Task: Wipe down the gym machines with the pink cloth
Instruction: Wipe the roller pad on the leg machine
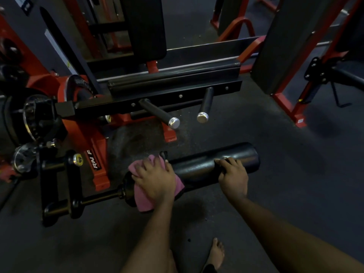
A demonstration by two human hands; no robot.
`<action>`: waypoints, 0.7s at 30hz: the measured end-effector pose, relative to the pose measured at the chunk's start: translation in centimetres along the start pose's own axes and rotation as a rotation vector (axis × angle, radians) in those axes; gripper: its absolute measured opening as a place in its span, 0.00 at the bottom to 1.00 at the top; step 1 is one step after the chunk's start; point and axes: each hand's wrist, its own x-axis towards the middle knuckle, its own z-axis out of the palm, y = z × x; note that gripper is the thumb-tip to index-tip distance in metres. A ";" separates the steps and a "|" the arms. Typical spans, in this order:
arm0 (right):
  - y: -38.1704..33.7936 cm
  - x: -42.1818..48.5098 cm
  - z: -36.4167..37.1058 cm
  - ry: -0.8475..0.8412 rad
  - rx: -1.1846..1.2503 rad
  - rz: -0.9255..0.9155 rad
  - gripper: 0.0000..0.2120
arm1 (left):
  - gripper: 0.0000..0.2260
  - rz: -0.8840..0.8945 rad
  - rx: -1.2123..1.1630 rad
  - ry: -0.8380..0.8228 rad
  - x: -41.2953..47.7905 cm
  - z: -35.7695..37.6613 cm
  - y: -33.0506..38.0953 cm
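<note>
A black roller pad [197, 168] juts out low over the dark rubber floor [285, 174], fixed by a black axle to the red-and-black gym machine [98, 154] on the left. The pink cloth [145, 201] is draped over the pad's left end, next to the axle, and one flap hangs down the near side. The left hand [155, 180] lies on top of the cloth and presses it to the pad. Its fingers are spread and seem only gently bent along the curve, though the dim light makes this hard to judge. The right hand [233, 178] grips the bare pad nearer its right end, well apart from the cloth, with its fingers curled over the top.

Beyond the pad, two black pegs [157, 113] with silver caps stick out from a black crossbar. Weight plates [37, 117] sit at the machine's left side. A bare foot [216, 255] stands on the floor near the bottom edge.
</note>
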 end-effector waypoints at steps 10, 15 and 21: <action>3.4 1.4 -2.5 0.140 0.220 0.148 0.11 | 0.24 0.464 -0.025 -0.048 0.1 1.5 3.2; 6.5 2.5 -2.9 0.079 0.030 0.175 0.21 | 0.18 0.059 0.009 -0.041 -1.8 1.2 7.1; 7.5 3.8 -3.4 0.106 -0.036 0.156 0.19 | 0.21 0.334 -0.024 -0.093 -3.4 1.7 12.3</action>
